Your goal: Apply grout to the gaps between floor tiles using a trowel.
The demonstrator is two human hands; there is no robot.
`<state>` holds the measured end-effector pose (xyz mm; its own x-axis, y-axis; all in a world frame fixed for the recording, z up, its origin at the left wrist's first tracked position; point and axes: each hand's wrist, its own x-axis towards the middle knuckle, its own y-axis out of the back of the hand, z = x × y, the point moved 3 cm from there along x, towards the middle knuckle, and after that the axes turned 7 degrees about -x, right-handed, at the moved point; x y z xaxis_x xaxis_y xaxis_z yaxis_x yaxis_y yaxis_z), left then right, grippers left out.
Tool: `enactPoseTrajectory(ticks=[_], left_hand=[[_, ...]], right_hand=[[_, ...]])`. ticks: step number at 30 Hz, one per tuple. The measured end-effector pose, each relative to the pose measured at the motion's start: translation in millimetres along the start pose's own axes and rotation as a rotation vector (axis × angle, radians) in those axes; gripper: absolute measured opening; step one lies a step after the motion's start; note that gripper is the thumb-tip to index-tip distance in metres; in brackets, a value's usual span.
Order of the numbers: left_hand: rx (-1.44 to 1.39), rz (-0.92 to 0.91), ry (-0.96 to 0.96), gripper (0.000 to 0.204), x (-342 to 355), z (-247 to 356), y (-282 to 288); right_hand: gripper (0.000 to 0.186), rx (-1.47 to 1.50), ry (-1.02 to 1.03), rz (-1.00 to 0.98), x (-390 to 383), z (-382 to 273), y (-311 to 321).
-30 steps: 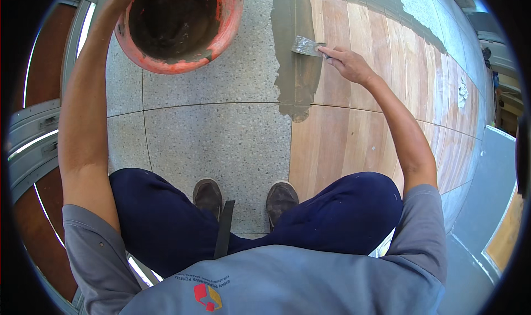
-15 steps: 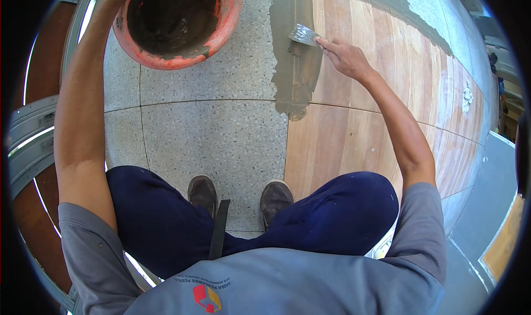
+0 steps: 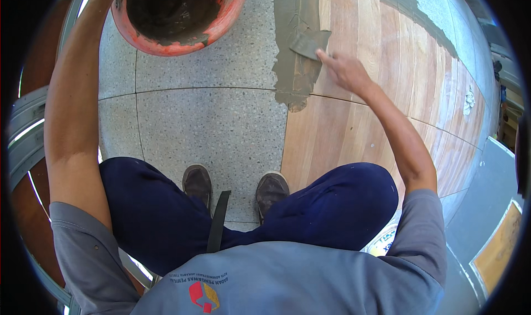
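Scraper [image 3: 303, 47] has shifted nearer, red bucket [image 3: 160, 49] holding dark paste [image 3: 172, 16]

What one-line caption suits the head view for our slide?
Right hand holds a putty knife at grey paste where speckled tiles meet wood-look tiles, a red bucket at upper left.

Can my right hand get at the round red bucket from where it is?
Probably yes: nothing upright stands between your right hand and the bucket, just flat floor and smeared grey paste, though that hand holds a flat metal scraper.
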<state>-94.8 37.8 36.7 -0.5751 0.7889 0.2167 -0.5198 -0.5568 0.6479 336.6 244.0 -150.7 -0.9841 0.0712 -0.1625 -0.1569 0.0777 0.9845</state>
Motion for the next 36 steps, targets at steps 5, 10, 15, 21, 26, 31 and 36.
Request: enactPoseTrajectory(ticks=[5,10,15,21,26,31,36], left_hand=[[-0.009,-0.023,0.089,0.02,2,-11,6],[-0.087,-0.055,0.059,0.022,2,-13,5],[0.02,-0.088,0.025,0.02,-6,-3,5],[-0.071,0.001,0.08,0.017,-5,4,3],[-0.192,-0.072,0.059,0.019,-3,-12,8],[-0.04,0.004,0.08,0.018,-6,-6,10],[-0.051,0.03,0.126,0.018,-11,6,10]], right_hand=[[0.045,0.005,-0.131,-0.151,-18,5,-5],[0.043,0.059,-0.027,0.133,-1,-3,-19],[0.04,-0.001,-0.001,-0.006,-23,-12,-3],[0.034,0.115,-0.1,0.178,46,3,15],[0.029,0.006,-0.158,-0.075,22,-9,-14],[0.035,0.019,-0.124,-0.033,35,12,9],[0.031,-0.037,-0.191,0.036,73,9,-2]])
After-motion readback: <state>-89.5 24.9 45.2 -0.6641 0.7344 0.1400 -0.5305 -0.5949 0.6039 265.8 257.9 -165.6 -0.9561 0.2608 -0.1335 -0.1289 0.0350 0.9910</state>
